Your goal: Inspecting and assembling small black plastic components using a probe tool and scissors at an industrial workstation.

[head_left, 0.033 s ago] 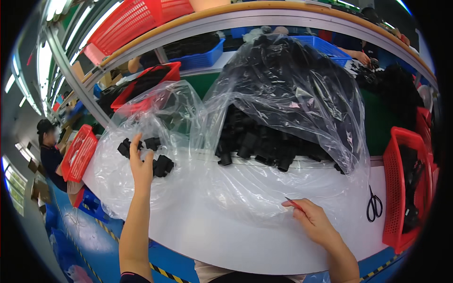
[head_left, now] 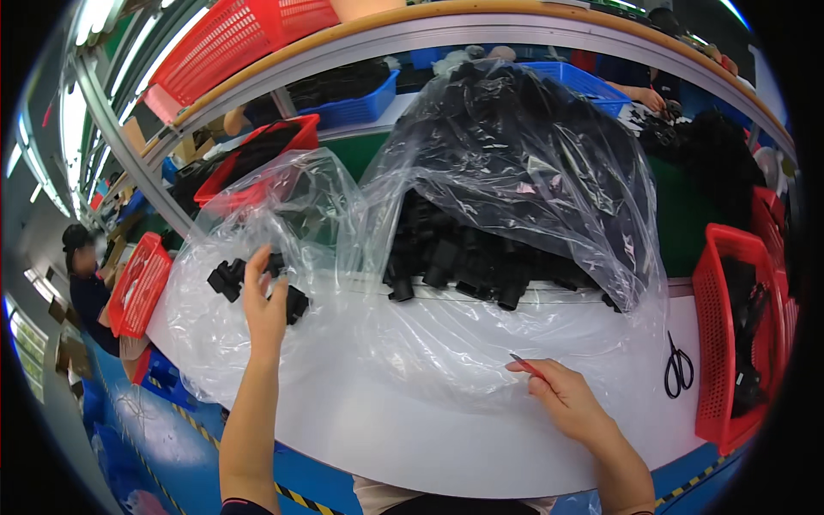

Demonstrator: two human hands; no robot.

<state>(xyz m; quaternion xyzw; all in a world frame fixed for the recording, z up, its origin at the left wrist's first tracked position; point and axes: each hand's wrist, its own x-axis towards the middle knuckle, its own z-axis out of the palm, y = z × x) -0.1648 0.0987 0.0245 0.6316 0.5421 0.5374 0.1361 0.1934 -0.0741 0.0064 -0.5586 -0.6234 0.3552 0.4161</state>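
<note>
My left hand [head_left: 265,309] reaches over clear plastic sheeting [head_left: 202,343] on the left, its fingers apart and nothing visible between them. Black moulded parts [head_left: 226,279] lie on the plastic just left of its fingertips. Another black part [head_left: 296,305] sits right beside the hand, and one more shows partly behind the fingers. In my right hand [head_left: 566,399] a slim red tool [head_left: 526,366] with a dark pointed tip is pinched, pointing up and left above the white table [head_left: 412,455]. Straight ahead, a big clear bag [head_left: 549,189] lies open toward me, with a heap of black parts [head_left: 463,257] at its mouth.
Black-handled scissors [head_left: 678,371] lie at the right, beside a red basket [head_left: 714,343] of black parts. Another red basket [head_left: 142,287] stands at the left edge. Beyond a metal frame are blue bins [head_left: 352,107] and a co-worker's hand [head_left: 648,98]. Another person [head_left: 86,283] is far left.
My left hand has shifted slightly right and down, uncovering more of the black parts at its left. My right hand still holds the red tool, nearly unmoved. The whole view has shifted slightly.
</note>
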